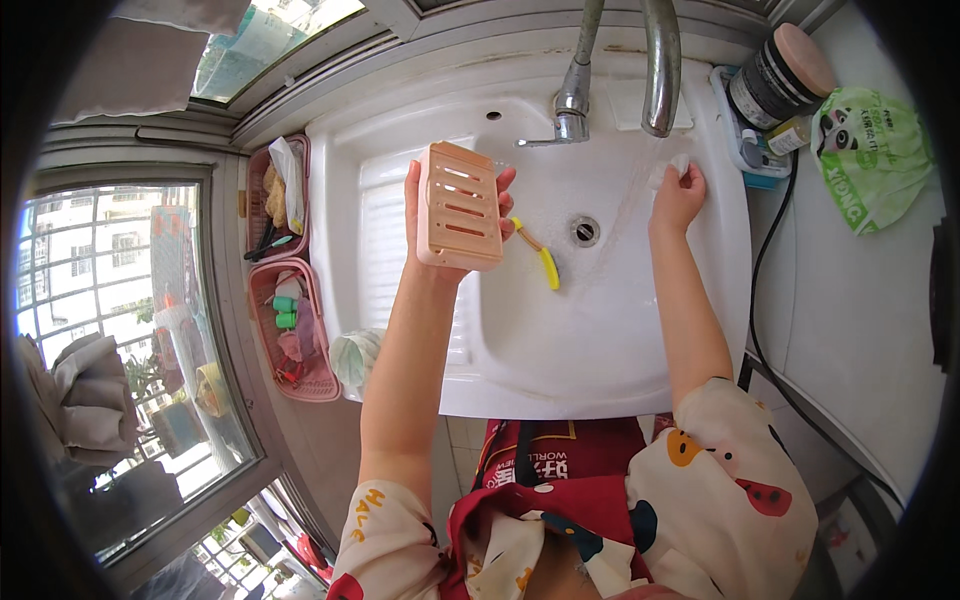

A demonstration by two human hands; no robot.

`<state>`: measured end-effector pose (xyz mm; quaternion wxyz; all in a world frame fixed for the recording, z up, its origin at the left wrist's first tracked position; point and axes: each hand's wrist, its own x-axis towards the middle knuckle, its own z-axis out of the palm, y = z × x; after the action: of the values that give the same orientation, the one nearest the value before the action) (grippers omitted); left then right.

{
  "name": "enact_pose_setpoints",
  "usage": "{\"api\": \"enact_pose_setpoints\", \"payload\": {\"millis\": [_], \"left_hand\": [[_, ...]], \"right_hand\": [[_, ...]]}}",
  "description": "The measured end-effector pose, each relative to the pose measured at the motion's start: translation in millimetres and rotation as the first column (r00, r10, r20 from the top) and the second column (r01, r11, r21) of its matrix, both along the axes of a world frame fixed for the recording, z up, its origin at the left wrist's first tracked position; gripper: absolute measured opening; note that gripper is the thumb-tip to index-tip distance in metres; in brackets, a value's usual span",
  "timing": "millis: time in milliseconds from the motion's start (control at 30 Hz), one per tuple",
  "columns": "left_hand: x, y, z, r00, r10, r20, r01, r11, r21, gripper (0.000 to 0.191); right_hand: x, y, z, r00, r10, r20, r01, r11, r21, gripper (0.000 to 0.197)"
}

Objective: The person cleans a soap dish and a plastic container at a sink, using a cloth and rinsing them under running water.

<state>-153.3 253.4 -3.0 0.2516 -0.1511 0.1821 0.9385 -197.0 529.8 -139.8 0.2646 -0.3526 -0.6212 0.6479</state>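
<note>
My left hand holds a pink plastic soap dish with slots above the washbasin's ribbed side, its thumb and fingers around the edges. A small white wad, perhaps cloth or tissue, is pinched in my right hand at the basin's right side. Beside that hand, water runs from the curved metal spout into the white washbasin. On the basin floor, between the soap dish and the drain, lies a small brush with a yellow head.
Two pink plastic baskets with small items line the left. A lever tap rises at the back. Right of the basin are a tray, a dark jar, a green plastic packet and a black cable.
</note>
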Motion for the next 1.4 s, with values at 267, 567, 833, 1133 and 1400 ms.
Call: {"api": "enact_pose_setpoints", "payload": {"millis": [267, 567, 833, 1133, 1400], "left_hand": [[13, -6, -6, 0.997, 0.049, 0.061, -0.051, 0.998, 0.031, 0.071], [18, -12, -11, 0.982, 0.095, 0.163, -0.088, 0.995, -0.048, 0.068], [14, -8, -11, 0.978, 0.099, 0.185, -0.086, 0.994, -0.074, 0.069], [23, -20, -20, 0.991, 0.059, 0.119, -0.06, 0.998, 0.01, 0.067], [18, -1, 0, 0.992, -0.033, 0.122, 0.066, 0.959, -0.277, 0.07]], "right_hand": [[-26, -3, 13, 0.997, 0.047, -0.063, 0.022, 0.606, 0.796, 0.036], [17, -4, -44, 0.977, 0.142, 0.157, -0.205, 0.825, 0.527, 0.021], [57, -31, -88, 0.422, 0.528, 0.737, -0.839, -0.081, 0.538, 0.036], [-12, -15, 11, 0.998, -0.063, -0.026, 0.066, 0.803, 0.592, 0.038], [4, -60, -60, 0.706, 0.68, 0.199, -0.668, 0.545, 0.506, 0.027]]}}
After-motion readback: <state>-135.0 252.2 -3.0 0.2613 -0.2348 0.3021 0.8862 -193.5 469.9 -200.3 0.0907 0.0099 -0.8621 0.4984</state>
